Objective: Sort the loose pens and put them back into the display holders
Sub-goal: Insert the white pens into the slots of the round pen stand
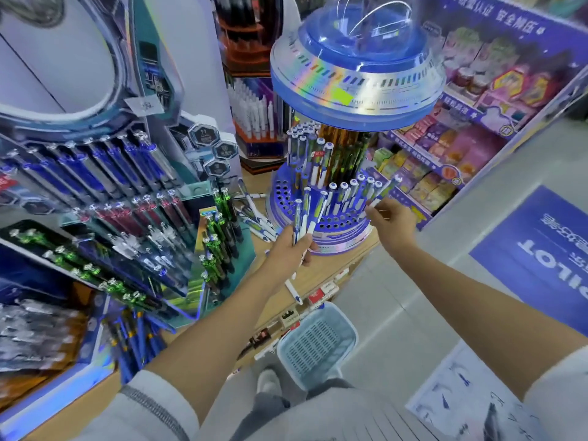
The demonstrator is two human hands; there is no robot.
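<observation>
A round blue display holder (288, 198) with many small holes stands on the wooden counter under a blue saucer-shaped top (356, 74). Blue-and-white pens (345, 194) stand in its lower ring, more in the upper tier. My left hand (291, 249) grips a bunch of several blue-and-white pens (305, 214) just left of the holder's front. My right hand (389, 222) pinches one pen (383, 194) at the holder's right side, its top tilted to the right. More loose pens (257, 222) lie on the counter left of the holder.
A tiered pen rack (105, 198) with blue, red and green pens fills the left. One pen (293, 291) lies at the counter edge. A light-blue plastic basket (316, 343) sits on the floor below. Shelves of boxed goods (445, 154) stand at the right.
</observation>
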